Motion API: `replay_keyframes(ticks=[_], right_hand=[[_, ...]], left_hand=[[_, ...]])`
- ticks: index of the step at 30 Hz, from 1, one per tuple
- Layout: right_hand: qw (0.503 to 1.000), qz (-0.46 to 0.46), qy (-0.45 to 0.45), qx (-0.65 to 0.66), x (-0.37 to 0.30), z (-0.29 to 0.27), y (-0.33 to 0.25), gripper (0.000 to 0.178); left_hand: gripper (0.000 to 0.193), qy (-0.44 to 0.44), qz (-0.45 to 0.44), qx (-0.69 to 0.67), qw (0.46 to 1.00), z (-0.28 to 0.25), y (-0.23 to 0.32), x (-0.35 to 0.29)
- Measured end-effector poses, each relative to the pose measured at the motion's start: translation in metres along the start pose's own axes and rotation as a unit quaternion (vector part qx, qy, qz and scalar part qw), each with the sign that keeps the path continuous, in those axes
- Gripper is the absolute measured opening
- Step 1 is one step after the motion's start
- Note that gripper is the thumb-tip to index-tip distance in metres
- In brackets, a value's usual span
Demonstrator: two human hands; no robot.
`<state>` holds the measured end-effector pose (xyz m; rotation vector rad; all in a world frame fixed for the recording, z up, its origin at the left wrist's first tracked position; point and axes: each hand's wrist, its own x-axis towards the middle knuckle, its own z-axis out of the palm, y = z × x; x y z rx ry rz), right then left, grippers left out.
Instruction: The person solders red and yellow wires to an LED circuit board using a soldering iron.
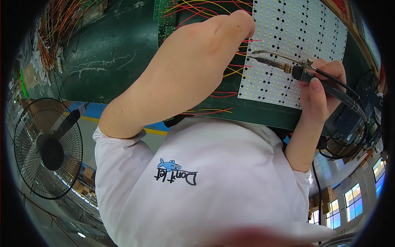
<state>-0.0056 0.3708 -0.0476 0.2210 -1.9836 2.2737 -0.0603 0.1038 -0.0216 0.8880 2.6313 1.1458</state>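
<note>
My right hand (pixel 323 88) grips a soldering iron (pixel 302 74) with a thin curved metal feed tube along its top. The iron's tip points left, at the left edge of a white LED panel (pixel 284 88) dotted with small pale chips and black holes. At that same edge, farther from me, is my left hand (pixel 230 31), bent at the wrist and curled. Its fingertips are hidden beneath it, so what they pinch does not show. Red and yellow wires (pixel 235 71) run out from under the left hand and forearm to the panel's edge.
Both lie on a dark green worktop (pixel 111 53) with scuffs. Green circuit boards (pixel 164 31) with wires sit behind my left arm. A wire bundle (pixel 55 37) lies far left. A black fan (pixel 49 150) stands left of the bench; dark equipment with cables (pixel 354 115) sits right.
</note>
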Motion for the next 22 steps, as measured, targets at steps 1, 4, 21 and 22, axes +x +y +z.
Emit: replay_keyframes(ticks=[1,4,21,22], right_hand=[[1.000,0.000,0.000,0.000,0.000,0.000,0.000,0.027],[1.000,0.005,0.000,0.003,0.000,-0.001,0.000,0.027],[0.989,0.049,-0.012,0.138,-0.005,-0.028,0.002,0.016],[0.989,0.048,-0.010,0.142,-0.006,-0.026,0.003,0.016]], left_hand=[[0.035,0.001,0.001,0.000,1.000,0.000,0.000,0.000],[0.035,0.002,0.005,0.002,1.000,0.000,-0.001,0.000],[0.049,-0.082,0.012,0.001,0.997,-0.031,0.003,0.003],[0.049,-0.095,0.028,0.015,0.995,-0.033,0.001,0.004]])
